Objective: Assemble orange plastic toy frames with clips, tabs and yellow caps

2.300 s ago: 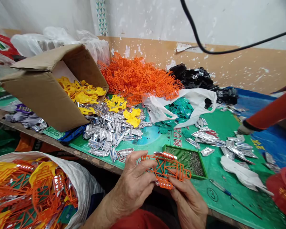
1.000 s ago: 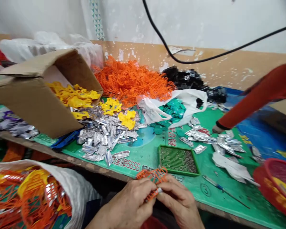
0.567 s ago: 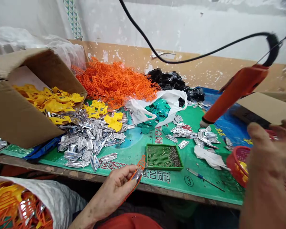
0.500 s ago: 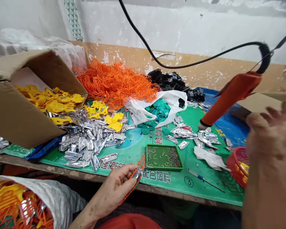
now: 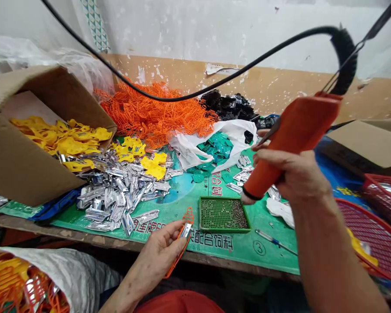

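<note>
Near the table's front edge, my left hand (image 5: pixel 156 250) is closed around an orange plastic piece (image 5: pixel 175 264) with a shiny silver metal clip (image 5: pixel 186 230) lying on it. My right hand (image 5: pixel 301 176) grips the orange electric screwdriver (image 5: pixel 288 134), which hangs from a cable and is tilted with its tip down and to the left. That tip is close to the right rim of a green perforated tray (image 5: pixel 215 212). Small screws (image 5: pixel 239 213) gather on the tray's right side. A thin hand screwdriver (image 5: pixel 275 242) lies on the table to the right of the tray.
Silver clips (image 5: pixel 117 195) are heaped at left beside a cardboard box (image 5: pixel 26 161) of yellow pieces. Behind are piles of orange pieces (image 5: pixel 159 113) and black pieces (image 5: pixel 230 106), plus a white bag (image 5: pixel 182 150). A red basket (image 5: pixel 371 230) stands at right; a sack (image 5: pixel 87 269) is front left.
My right hand, open and apart from the electric screwdriver before, has moved left and closed on it. The electric screwdriver has swung left, towards the tray. My left hand has barely moved.
</note>
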The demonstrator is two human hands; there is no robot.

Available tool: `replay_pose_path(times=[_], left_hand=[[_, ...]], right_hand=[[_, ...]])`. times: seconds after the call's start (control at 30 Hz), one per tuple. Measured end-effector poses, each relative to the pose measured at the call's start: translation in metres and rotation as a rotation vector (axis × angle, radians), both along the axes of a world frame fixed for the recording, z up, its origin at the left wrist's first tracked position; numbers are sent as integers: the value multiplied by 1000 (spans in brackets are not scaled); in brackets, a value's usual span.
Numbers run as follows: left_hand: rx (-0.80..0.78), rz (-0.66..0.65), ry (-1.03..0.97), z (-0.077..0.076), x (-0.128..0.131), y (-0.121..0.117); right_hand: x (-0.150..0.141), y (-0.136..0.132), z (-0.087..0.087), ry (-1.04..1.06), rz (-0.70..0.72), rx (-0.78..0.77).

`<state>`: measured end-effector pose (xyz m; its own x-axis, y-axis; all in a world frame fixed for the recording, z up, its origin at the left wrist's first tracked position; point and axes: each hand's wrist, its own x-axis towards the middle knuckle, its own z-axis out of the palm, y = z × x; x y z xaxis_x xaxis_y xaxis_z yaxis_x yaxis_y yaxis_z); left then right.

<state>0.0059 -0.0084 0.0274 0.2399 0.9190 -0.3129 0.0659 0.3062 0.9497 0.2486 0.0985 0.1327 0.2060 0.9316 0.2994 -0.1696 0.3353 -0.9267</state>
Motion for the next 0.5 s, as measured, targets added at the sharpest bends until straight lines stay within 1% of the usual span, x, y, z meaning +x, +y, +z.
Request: replay_pose_path(times=[0.1, 0.2, 0.3, 0.5], left_hand=[[-72, 16, 19, 4, 1, 1], [-101, 18, 2, 5, 2, 2], [-121, 24, -13, 4, 3, 3], [-117, -11, 14, -2, 5, 5]], right_hand=[[-24, -18, -21, 52, 38, -75], [-37, -28, -36, 75, 71, -105], [-42, -30, -44, 61, 127, -104], [-48, -30, -55, 54, 148, -116]])
